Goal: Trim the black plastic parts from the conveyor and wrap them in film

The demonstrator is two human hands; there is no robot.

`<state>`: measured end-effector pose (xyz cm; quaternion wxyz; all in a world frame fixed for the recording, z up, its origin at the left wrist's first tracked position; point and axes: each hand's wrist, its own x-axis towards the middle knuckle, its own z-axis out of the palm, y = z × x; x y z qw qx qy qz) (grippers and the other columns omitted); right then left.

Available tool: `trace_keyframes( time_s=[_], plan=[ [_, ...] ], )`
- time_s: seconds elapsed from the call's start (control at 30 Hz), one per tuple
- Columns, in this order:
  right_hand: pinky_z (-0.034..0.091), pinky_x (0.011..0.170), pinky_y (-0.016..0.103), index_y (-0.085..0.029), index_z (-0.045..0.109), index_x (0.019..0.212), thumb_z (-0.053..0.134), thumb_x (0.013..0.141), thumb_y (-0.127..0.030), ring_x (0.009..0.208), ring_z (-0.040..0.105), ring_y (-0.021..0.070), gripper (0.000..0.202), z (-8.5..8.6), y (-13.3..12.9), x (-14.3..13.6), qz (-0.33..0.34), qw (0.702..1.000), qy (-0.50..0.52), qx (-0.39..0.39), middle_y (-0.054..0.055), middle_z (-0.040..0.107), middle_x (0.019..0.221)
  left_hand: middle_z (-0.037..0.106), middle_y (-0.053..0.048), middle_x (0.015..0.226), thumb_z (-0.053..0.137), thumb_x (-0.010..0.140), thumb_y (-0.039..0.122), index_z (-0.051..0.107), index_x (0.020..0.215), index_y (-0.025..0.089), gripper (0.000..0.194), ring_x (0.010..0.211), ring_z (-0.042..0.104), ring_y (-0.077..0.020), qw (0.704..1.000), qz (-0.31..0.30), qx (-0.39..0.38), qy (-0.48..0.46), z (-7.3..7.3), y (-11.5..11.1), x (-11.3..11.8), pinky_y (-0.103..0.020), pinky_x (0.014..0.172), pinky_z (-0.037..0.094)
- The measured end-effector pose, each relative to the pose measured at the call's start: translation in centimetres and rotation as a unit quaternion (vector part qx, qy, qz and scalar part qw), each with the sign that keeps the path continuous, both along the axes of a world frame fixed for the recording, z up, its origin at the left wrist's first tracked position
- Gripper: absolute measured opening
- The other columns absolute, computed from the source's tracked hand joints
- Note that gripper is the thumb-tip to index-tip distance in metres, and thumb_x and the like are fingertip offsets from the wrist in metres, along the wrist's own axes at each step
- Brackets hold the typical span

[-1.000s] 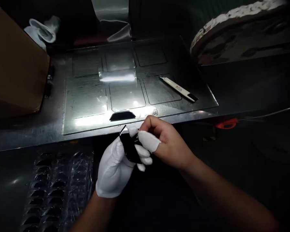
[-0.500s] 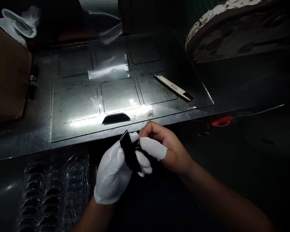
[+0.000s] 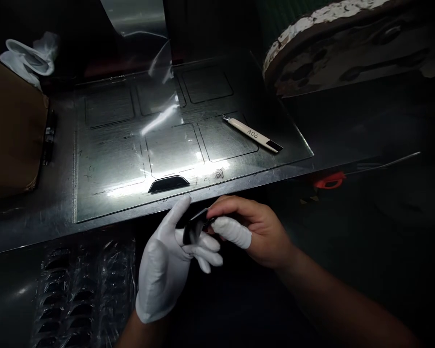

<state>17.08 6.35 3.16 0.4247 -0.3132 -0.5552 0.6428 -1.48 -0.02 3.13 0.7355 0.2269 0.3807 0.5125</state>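
My right hand [image 3: 257, 227], bare except for a white cover on its thumb, pinches a small glossy black piece [image 3: 194, 229] by its right end. The piece is tilted and partly blurred. Just left of it, my left hand [image 3: 166, 268] wears a white glove; its thumb and forefinger are spread apart, while its other fingers reach behind the piece. Whether those fingers touch it, I cannot tell. A similar black trapezoid piece [image 3: 169, 183] lies on the glass plate [image 3: 108, 203] near its front edge. A pale pen-shaped tool [image 3: 252, 133] marked A06 rests farther back on the plate.
A plastic tray [image 3: 97, 295] with several black pieces sits at lower left. A cardboard box [image 3: 12, 130] stands at left beside a dark pen [image 3: 49, 137]. Clear film [image 3: 159, 92] hangs onto the plate. A red-handled tool [image 3: 328, 181] is at right, below a large round object [image 3: 329, 58].
The black piece has turned from steep to more slanted and appears shorter. My left thumb and forefinger have opened away from it. The view has shifted slightly.
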Motion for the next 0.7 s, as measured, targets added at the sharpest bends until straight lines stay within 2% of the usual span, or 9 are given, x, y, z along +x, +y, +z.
trace_keyframes(
  time_s=[0.03,0.1,0.2,0.33,0.47,0.53,0.57,0.63,0.7],
  plan=[
    [0.062,0.080,0.028,-0.026,0.077,0.116,0.072,0.096,-0.015,0.093,0.074,0.0165,0.024,0.0,0.1,0.0,-0.026,0.997,-0.008,0.078,0.004,0.076,0.105,0.079,-0.013,0.090,0.052,0.087,0.082,0.049,0.152,0.022,0.088,0.073,0.076,-0.0259,1.000,0.003,0.003,-0.020,0.0,-0.1,-0.1,-0.031,0.059,0.058],
    [0.062,0.082,0.029,-0.026,0.075,0.123,0.072,0.093,-0.008,0.097,0.073,0.0182,0.036,0.0,0.3,-0.1,-0.053,0.969,-0.036,0.238,0.006,0.076,0.109,0.079,-0.013,0.088,0.051,0.084,0.085,0.054,0.147,0.021,0.091,0.069,0.075,-0.0233,0.997,-0.009,-0.012,-0.073,0.0,-0.2,-0.2,-0.027,0.057,0.057],
    [0.062,0.081,0.032,-0.023,0.071,0.132,0.067,0.094,-0.007,0.096,0.073,0.0198,0.041,-0.3,0.8,-0.1,-0.049,0.923,-0.074,0.374,0.009,0.076,0.109,0.079,-0.011,0.087,0.055,0.087,0.081,0.066,0.134,0.018,0.079,0.067,0.075,-0.0189,0.989,-0.026,-0.026,-0.142,0.4,-0.2,0.1,-0.021,0.057,0.058],
    [0.062,0.082,0.035,-0.020,0.072,0.127,0.060,0.099,-0.011,0.100,0.072,0.0211,0.032,-0.8,1.4,0.0,-0.021,0.908,-0.080,0.410,0.011,0.076,0.112,0.081,-0.009,0.096,0.054,0.101,0.059,0.068,0.133,0.020,0.052,0.077,0.078,-0.0188,0.983,0.002,0.009,-0.184,0.8,-0.4,0.4,-0.020,0.059,0.061],
    [0.061,0.086,0.037,-0.016,0.073,0.120,0.055,0.102,-0.016,0.103,0.071,0.0227,0.025,-1.0,1.5,0.1,0.011,0.904,-0.074,0.422,0.015,0.075,0.111,0.080,-0.008,0.093,0.054,0.105,0.044,0.067,0.134,0.021,0.039,0.074,0.077,-0.0171,0.988,0.017,0.015,-0.152,0.7,-0.6,0.2,-0.019,0.059,0.060],
    [0.060,0.088,0.037,-0.017,0.071,0.121,0.062,0.098,-0.013,0.105,0.071,0.0229,0.025,-1.0,1.2,0.1,0.022,0.918,-0.066,0.391,0.015,0.074,0.114,0.079,-0.006,0.091,0.057,0.103,0.040,0.067,0.133,0.023,0.035,0.074,0.075,-0.0161,0.990,0.018,0.015,-0.136,0.5,-0.6,0.2,-0.019,0.059,0.058],
    [0.060,0.087,0.036,-0.018,0.068,0.126,0.066,0.096,-0.012,0.105,0.071,0.0221,0.031,-0.9,1.0,0.0,0.028,0.936,-0.059,0.345,0.014,0.073,0.118,0.078,-0.005,0.091,0.059,0.102,0.039,0.067,0.133,0.024,0.035,0.074,0.075,-0.0159,0.991,0.018,0.019,-0.130,0.4,-0.7,0.2,-0.019,0.060,0.058],
    [0.060,0.083,0.032,-0.023,0.060,0.137,0.070,0.094,-0.016,0.100,0.071,0.0189,0.044,-0.7,0.5,-0.1,0.040,0.981,-0.036,0.188,0.010,0.070,0.120,0.078,-0.004,0.091,0.063,0.100,0.039,0.067,0.132,0.026,0.035,0.076,0.074,-0.0158,0.992,0.016,0.021,-0.120,0.2,-0.7,0.2,-0.021,0.062,0.058],
    [0.058,0.078,0.028,-0.023,0.060,0.135,0.071,0.096,-0.026,0.092,0.070,0.0159,0.041,-0.4,0.3,-0.2,0.065,0.998,-0.021,0.003,0.007,0.070,0.111,0.078,-0.003,0.090,0.069,0.096,0.043,0.068,0.129,0.028,0.036,0.078,0.073,-0.0169,0.996,0.011,0.009,-0.083,0.1,-0.7,0.2,-0.023,0.064,0.058]
  ],
)
